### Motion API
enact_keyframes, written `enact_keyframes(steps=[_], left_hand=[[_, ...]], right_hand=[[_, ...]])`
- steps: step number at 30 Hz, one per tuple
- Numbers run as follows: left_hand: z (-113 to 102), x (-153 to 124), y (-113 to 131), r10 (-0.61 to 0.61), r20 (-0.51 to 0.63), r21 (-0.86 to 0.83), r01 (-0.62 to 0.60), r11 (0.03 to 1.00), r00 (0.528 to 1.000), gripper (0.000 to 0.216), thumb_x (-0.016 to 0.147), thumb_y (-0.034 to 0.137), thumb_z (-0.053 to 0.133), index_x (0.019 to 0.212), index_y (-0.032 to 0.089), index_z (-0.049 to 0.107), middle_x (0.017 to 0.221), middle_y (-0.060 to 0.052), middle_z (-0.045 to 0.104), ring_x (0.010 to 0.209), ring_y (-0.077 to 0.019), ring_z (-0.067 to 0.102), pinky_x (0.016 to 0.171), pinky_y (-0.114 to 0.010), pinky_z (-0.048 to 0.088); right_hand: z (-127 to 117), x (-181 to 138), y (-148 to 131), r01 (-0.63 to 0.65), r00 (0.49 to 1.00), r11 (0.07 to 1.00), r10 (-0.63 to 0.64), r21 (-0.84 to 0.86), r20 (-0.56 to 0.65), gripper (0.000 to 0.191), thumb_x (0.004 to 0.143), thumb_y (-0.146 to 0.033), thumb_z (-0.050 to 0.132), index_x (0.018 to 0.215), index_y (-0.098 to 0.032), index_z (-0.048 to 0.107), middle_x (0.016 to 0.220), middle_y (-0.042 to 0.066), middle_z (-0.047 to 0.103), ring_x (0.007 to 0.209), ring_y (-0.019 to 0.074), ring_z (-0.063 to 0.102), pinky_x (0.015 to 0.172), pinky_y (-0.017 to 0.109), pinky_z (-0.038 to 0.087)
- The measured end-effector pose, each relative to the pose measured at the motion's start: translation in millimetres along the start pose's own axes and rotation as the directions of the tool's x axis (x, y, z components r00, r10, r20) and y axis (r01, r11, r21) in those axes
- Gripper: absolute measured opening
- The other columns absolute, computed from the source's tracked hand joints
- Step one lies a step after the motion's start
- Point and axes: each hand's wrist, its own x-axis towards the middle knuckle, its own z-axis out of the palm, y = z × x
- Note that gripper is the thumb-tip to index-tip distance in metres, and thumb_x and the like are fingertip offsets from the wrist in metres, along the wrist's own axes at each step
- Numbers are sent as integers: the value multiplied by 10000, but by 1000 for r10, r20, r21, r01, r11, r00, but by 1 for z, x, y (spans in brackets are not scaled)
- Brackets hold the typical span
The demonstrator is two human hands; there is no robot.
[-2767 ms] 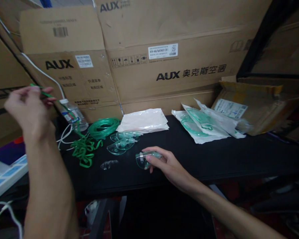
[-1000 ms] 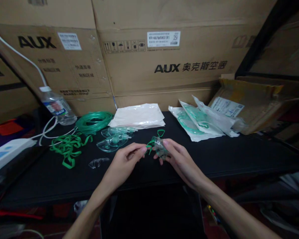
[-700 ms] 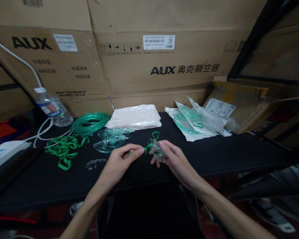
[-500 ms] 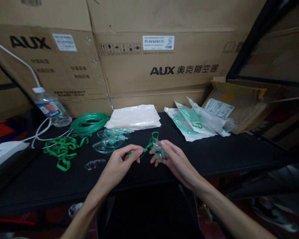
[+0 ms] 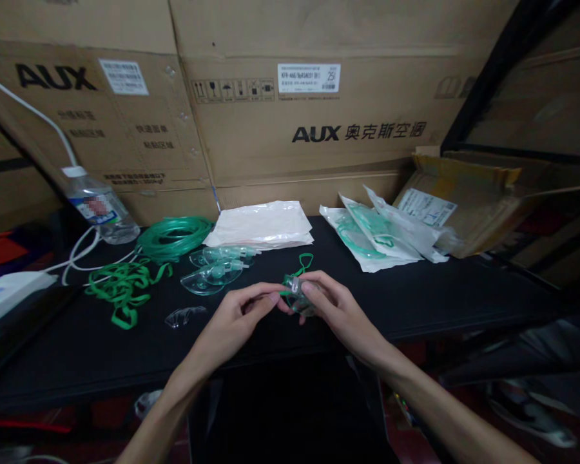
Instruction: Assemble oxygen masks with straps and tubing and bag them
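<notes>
My right hand is closed around a clear plastic mask held just above the black table. My left hand pinches the end of a green elastic strap right against the mask's edge; the strap loops up behind the mask. Both hands meet at the table's middle front. Two more clear masks lie just behind my left hand.
A heap of green straps and a coil of green tubing lie at left, by a water bottle and a white power strip. White bags, packed masks, a small clear piece. Cardboard boxes stand behind.
My left hand has moved right, closing the gap to the mask, so the strap end now sits at the mask's edge. The right hand has turned the mask slightly.
</notes>
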Motion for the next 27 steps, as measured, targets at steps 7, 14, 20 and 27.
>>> enact_keyframes(steps=[7,14,20,27], left_hand=[[0,-2,-1,-28,2,-17,28,999,1000,285,939,403,622,1068,200,776,1023,-26,775,971,-207,659,875,-275,465],[-2,-2,-3,-60,-4,-34,60,998,998,316,939,394,612,1134,189,754,1033,-44,762,986,-220,661,886,-290,467],[-1,-3,2,-32,-28,48,33,998,999,330,949,415,599,1147,208,764,972,-38,737,929,-212,626,858,-299,456],[0,-2,3,-15,-25,85,17,996,1000,308,925,420,619,1036,194,798,938,-45,747,908,-210,634,820,-288,460]], right_hand=[[1,1,2,27,1000,1000,-27,-10,8,238,930,-426,688,1004,-204,645,860,19,705,744,159,672,627,281,565],[1,1,0,-11,1000,999,11,37,-4,269,953,-457,647,1013,-196,616,854,29,706,744,189,726,599,290,567],[1,2,2,-35,998,997,38,73,-41,289,948,-481,644,991,-196,637,870,31,695,711,187,735,547,265,548],[0,3,-1,-85,996,986,90,143,-29,325,960,-495,625,1017,-177,647,917,60,712,743,190,743,549,244,531]])
